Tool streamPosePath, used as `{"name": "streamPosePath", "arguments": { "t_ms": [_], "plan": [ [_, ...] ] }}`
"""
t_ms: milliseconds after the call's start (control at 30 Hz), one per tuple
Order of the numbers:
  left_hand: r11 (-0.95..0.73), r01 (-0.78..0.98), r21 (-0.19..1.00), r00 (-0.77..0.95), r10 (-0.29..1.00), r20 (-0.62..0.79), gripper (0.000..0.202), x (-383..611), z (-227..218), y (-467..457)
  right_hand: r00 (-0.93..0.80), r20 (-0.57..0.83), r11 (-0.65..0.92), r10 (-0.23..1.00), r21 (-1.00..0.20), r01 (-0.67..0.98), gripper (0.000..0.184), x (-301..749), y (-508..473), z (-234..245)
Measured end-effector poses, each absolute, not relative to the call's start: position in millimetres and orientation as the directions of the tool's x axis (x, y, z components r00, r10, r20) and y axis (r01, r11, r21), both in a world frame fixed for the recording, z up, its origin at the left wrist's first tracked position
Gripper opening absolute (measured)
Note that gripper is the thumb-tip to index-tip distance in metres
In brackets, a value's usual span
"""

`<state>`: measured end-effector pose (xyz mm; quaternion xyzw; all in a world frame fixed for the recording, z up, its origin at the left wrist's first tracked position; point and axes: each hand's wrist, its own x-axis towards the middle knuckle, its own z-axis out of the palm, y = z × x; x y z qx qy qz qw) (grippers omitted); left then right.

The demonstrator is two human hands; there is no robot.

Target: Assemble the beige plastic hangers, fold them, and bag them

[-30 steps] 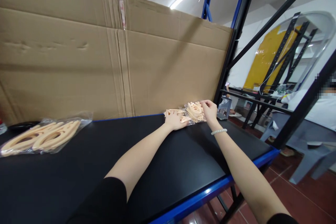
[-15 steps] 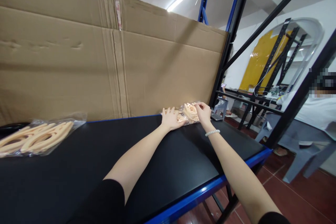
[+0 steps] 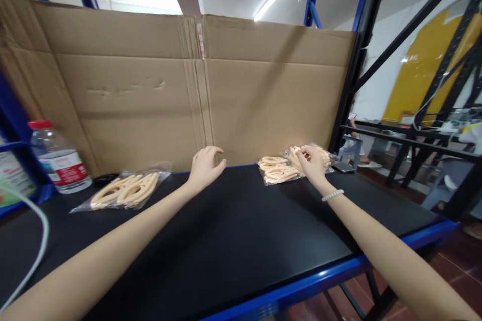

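At the right rear of the black tabletop lie clear plastic bags of beige looped pieces: a nearer bag [image 3: 276, 171] and a farther bag [image 3: 324, 157] overlapping it. My right hand [image 3: 314, 164], a pale beaded bracelet on its wrist, is over the farther bag, thumb and fingers pinched at its plastic. Exactly what lies between the fingertips is partly hidden. In mid-table my left hand [image 3: 204, 169] hovers with curved fingers and thumb apart, holding nothing. Left of it rests another clear bag [image 3: 130, 189] with beige pieces that have oval openings.
Cardboard [image 3: 263, 100] walls off the table's rear. A bottle [image 3: 62, 160] with a red cap stands at far left, near a pale cable [image 3: 41, 241]. A dark flat object [image 3: 343, 166] lies beyond the right bags. The blue table edge [image 3: 320, 277] runs along the front.
My left hand has lifted off the right-hand bags and moved left. My right hand stays at them. The view has swung left, bringing the bottle and cable into sight.
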<state>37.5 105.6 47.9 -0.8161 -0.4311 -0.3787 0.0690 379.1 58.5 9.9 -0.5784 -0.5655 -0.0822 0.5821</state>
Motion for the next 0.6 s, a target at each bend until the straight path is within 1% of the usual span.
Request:
{"name": "streamPosePath", "arguments": {
  "t_ms": [100, 167, 267, 333, 433, 500, 600],
  "plan": [
    [-0.519, 0.828, 0.213, 0.254, 0.685, 0.683, 0.024, -22.2, 46.5, 102.4, 0.250, 0.751, 0.399, 0.611, -0.565, 0.722, 0.018, 348.6, 52.1, 4.3],
    [-0.438, 0.873, 0.215, 0.185, 0.705, 0.685, 0.025, -58.8, 46.6, 99.4, 0.156, 0.732, 0.457, 0.663, -0.561, 0.690, 0.013, 321.6, 48.6, -0.7],
    [-0.321, 0.924, 0.208, 0.096, 0.720, 0.687, 0.025, -109.2, 50.0, 94.6, -0.022, 0.666, 0.531, 0.746, -0.574, 0.623, 0.010, 271.7, 45.7, -9.6],
    [-0.228, 0.949, 0.220, 0.019, 0.734, 0.679, 0.023, -139.4, 52.7, 91.6, -0.152, 0.611, 0.571, 0.777, -0.583, 0.577, 0.010, 233.4, 46.5, -14.7],
    [-0.076, 0.963, 0.259, -0.107, 0.776, 0.622, 0.019, -175.5, 52.7, 87.7, -0.333, 0.552, 0.636, 0.765, -0.562, 0.529, 0.014, 172.1, 54.8, -17.0],
    [0.009, 0.963, 0.271, -0.166, 0.811, 0.561, 0.024, -190.4, 48.3, 85.7, -0.427, 0.532, 0.680, 0.731, -0.524, 0.513, 0.020, 130.6, 65.4, -14.3],
    [0.086, 0.966, 0.243, -0.194, 0.865, 0.462, 0.029, -198.5, 36.8, 84.2, -0.544, 0.510, 0.745, 0.667, -0.436, 0.505, 0.031, 71.8, 85.6, -7.4]
  ]
}}
